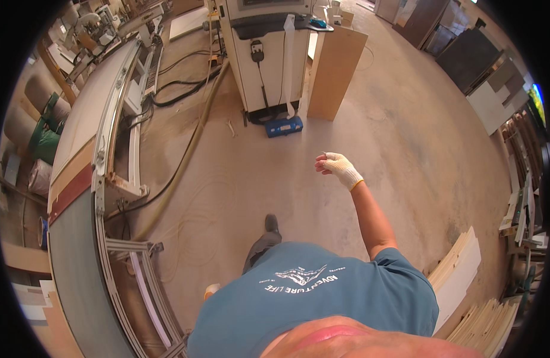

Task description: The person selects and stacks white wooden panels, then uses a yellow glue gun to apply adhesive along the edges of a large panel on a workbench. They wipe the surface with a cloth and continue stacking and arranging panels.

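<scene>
My right hand [339, 167], in a pale knitted work glove with bare fingertips, is held out over the concrete floor [239, 191]. Its fingers are loosely bent and a little apart, and I see nothing in them. Beyond it stands a white machine cabinet [269, 65], with a blue box-shaped object [284, 127] on the floor at its foot. Only a small gloved edge of my left hand [211, 290] shows beside my shirt; its fingers are hidden. One dark shoe [271, 223] of mine is ahead of my body.
A long machine bed [78, 238] with metal rails runs along the left. Hoses and cables [194, 134] trail beside it. A brown board [337, 71] leans by the cabinet. Stacked panels [456, 268] stand close on the right, with more boards [495, 95] along the far right side.
</scene>
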`<action>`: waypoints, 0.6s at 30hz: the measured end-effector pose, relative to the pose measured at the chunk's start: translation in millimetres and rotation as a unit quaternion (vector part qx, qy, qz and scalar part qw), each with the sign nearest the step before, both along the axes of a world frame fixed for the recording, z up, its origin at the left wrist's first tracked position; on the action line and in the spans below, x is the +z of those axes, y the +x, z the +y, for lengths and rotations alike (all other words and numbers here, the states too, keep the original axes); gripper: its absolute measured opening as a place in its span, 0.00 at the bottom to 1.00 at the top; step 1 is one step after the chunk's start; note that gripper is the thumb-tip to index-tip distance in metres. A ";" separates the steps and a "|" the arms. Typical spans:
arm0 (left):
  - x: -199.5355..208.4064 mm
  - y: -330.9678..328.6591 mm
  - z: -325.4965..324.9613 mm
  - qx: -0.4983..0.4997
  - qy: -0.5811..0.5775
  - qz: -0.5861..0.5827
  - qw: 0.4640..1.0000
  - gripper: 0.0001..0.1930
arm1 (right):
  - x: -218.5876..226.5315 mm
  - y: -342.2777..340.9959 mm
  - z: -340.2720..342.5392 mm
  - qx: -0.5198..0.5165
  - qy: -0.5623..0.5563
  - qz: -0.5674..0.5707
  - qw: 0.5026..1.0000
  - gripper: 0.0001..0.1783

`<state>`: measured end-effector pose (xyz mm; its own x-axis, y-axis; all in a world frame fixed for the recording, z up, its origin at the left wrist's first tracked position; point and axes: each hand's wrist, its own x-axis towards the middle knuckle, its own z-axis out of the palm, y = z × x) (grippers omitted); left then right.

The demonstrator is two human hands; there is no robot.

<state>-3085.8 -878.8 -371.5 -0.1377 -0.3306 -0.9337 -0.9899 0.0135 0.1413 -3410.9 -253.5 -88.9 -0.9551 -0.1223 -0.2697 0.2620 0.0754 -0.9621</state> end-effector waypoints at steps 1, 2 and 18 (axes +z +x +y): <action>-0.9 -57.3 9.0 -0.044 0.000 0.022 0.999 0.21 | 5.7 -34.9 8.0 0.001 0.029 0.000 1.000 0.17; 0.3 -120.2 19.2 -0.109 -0.010 0.053 0.993 0.21 | 10.7 -72.4 15.1 -0.015 0.093 0.035 0.995 0.15; 376.8 -880.2 315.7 -0.116 -0.256 0.645 0.710 0.27 | 146.1 -677.1 247.3 -0.220 0.267 0.436 0.831 0.19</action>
<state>-3966.0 -563.1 5.4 -0.8761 -0.4100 0.2538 -0.0036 0.5318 0.8468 -4088.0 -6.3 57.2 -0.7367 0.2052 0.6443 -0.4012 0.6343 -0.6608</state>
